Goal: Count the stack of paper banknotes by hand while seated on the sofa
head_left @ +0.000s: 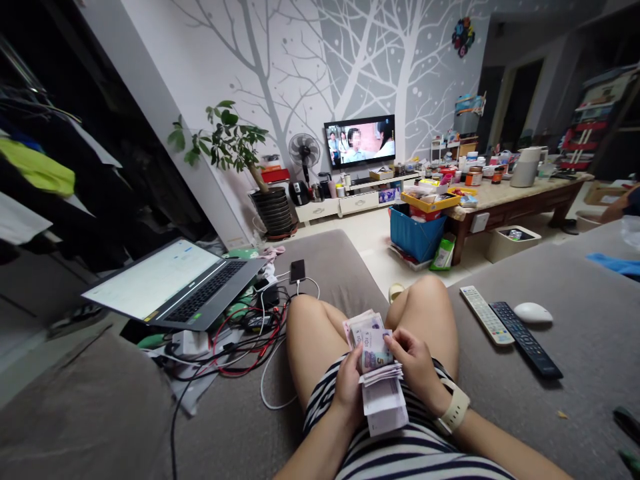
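Observation:
A stack of banknotes (376, 360) rests over my lap, held between both hands. My left hand (347, 387) is closed around the left edge of the stack from below. My right hand (417, 363) grips the right side, thumb and fingers pinching the top note near its upper corner. A pale watch (454, 411) sits on my right wrist. I am seated on a grey sofa (575, 347) with bare knees pointing toward the room.
An open laptop (175, 283) stands at my left beside tangled cables (240, 347) and a phone (297, 270). Two remotes (507, 327) and a white mouse (533, 312) lie on the sofa to my right. Ahead are a TV (359, 140), a fan, a potted plant and a cluttered table (505, 193).

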The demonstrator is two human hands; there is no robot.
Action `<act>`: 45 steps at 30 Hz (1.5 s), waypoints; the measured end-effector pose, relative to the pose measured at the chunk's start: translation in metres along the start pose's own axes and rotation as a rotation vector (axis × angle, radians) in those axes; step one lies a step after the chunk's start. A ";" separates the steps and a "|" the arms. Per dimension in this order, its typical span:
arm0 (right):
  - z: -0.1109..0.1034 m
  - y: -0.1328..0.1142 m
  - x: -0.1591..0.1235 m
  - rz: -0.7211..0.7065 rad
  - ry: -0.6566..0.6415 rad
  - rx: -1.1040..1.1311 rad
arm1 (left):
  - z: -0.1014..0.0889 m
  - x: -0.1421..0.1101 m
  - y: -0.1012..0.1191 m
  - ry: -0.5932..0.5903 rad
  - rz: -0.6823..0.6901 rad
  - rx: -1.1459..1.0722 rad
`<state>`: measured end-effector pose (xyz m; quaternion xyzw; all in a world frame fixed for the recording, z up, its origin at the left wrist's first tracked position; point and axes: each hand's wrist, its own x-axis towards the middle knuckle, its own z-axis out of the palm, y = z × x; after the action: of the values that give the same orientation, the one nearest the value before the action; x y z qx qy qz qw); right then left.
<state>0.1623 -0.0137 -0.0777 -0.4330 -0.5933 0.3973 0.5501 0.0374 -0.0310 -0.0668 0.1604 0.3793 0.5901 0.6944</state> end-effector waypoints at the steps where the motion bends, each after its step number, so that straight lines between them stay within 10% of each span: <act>1: 0.000 -0.002 -0.001 -0.013 -0.002 0.009 | 0.001 0.000 0.001 0.004 -0.001 -0.008; 45: 0.000 0.004 -0.002 0.060 -0.061 0.118 | -0.009 0.006 -0.007 -0.062 -0.018 -0.034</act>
<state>0.1624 -0.0140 -0.0816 -0.4050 -0.5721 0.4609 0.5443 0.0360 -0.0293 -0.0790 0.1634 0.3486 0.5851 0.7138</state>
